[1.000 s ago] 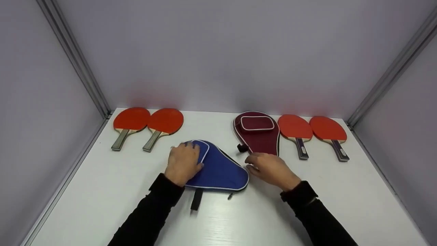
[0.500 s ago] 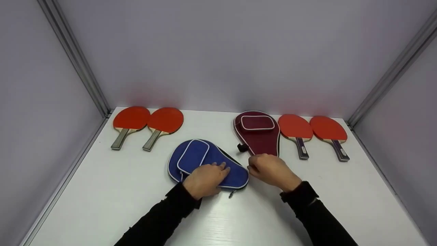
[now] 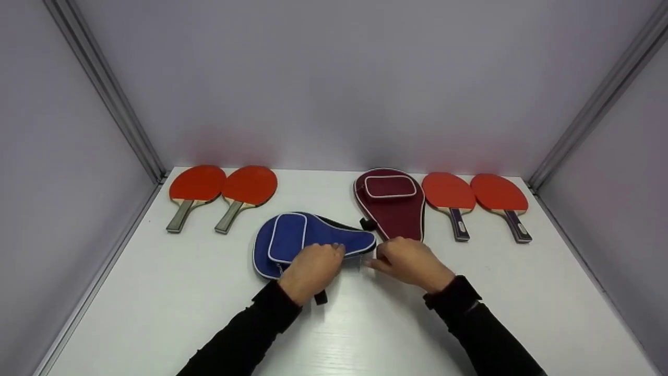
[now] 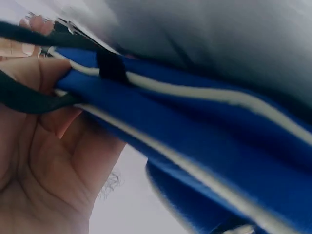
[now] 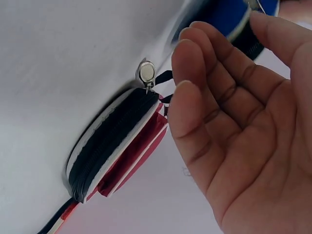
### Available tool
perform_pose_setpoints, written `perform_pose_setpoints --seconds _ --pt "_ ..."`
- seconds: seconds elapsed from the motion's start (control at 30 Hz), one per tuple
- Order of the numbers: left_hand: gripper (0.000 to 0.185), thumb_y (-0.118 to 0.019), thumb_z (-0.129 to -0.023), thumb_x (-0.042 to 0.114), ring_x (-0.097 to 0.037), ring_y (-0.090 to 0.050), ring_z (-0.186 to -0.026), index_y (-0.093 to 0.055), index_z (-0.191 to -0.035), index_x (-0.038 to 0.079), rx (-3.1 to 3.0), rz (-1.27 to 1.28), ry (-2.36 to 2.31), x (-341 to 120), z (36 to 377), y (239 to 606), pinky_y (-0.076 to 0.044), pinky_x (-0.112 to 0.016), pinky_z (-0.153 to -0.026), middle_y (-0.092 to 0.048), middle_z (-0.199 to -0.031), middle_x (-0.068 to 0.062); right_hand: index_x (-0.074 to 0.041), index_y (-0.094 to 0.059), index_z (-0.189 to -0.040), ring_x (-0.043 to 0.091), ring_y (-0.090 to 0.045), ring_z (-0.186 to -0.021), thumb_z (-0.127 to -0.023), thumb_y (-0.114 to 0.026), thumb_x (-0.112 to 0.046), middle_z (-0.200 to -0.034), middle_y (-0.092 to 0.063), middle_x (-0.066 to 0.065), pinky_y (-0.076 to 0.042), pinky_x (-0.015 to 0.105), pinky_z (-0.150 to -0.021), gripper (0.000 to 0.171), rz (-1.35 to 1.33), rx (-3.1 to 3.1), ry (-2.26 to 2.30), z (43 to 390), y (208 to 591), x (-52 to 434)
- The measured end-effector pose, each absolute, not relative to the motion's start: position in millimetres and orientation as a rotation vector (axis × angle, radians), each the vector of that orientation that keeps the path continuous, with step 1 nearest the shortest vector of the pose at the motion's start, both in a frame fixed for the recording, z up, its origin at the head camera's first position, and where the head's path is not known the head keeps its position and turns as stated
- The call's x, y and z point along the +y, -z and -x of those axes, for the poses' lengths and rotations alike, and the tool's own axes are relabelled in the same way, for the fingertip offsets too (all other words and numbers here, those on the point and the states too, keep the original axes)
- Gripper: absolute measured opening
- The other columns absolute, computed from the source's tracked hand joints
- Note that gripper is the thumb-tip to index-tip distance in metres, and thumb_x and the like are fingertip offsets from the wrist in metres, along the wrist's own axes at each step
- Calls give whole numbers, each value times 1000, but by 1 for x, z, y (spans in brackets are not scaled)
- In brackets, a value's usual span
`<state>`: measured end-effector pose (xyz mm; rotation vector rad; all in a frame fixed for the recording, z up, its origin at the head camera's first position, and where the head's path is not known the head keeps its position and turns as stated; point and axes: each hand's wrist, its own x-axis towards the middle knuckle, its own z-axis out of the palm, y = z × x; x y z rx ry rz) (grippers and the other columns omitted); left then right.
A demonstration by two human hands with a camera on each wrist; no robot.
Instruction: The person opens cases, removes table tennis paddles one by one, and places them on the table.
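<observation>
A blue paddle case [image 3: 308, 237] with white piping lies in the middle of the white table [image 3: 156, 313]. My left hand [image 3: 313, 269] grips its near edge. In the left wrist view the blue case [image 4: 195, 146] is raised over the palm of my left hand [image 4: 44, 161], and a black strap [image 4: 29, 100] runs across the fingers. My right hand [image 3: 407, 261] sits at the case's narrow right end. The right wrist view shows my right hand [image 5: 234, 131] with relaxed fingers and nothing in it. A maroon case [image 3: 391, 203] lies just behind it.
Two red paddles [image 3: 197, 184] [image 3: 249, 186] lie at the back left and two more [image 3: 448, 191] [image 3: 498, 193] at the back right. Grey walls close in the table on three sides. The maroon case [image 5: 122, 146] has a round zipper pull [image 5: 146, 73] beside my right fingers.
My left hand slid from the blue case's pocket end to its near edge and took hold. The case turned, its narrow end swinging toward my right hand, which barely moved.
</observation>
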<state>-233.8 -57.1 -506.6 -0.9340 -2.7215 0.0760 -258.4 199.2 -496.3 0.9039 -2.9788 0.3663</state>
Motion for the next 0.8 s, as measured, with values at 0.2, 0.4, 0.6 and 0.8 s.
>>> perform_pose_setpoints --seconds 0.2,0.4,0.6,0.8 --pt "19 -76 -112 8 -24 -86 -78 -84 -127 0 -2745 882 8 -56 232 498 -71 -39 -62 -87 -96 -12 -16 -89 -94 17 -78 -74 -108 -86 -43 -84 -84 -4 -64 38 -64 31 -914 -2942 -400 255 499 190" --pt "11 -78 -110 13 -21 -82 -73 -82 -112 3 -2681 902 46 -55 228 493 -68 -37 -58 -83 -87 -7 -15 -79 -86 16 -67 -67 -111 -83 -33 -73 -73 -2 -57 40 -60 31 -828 -2876 -453 251 502 178" --pt "18 -77 -111 14 -16 -76 -62 -76 -94 10 -2615 909 77 -58 229 487 -63 -36 -50 -75 -73 -3 -15 -69 -80 12 -56 -63 -112 -76 -19 -68 -62 -3 -54 40 -58 33 -806 -2751 -494 252 503 172" --pt "19 -71 -117 16 -21 -81 -68 -84 -117 1 -2712 890 228 -65 233 478 -68 -39 -56 -83 -84 -10 -14 -74 -86 10 -54 -67 -111 -77 -17 -72 -62 -4 -51 32 -62 25 -816 -2633 -522 253 498 175"
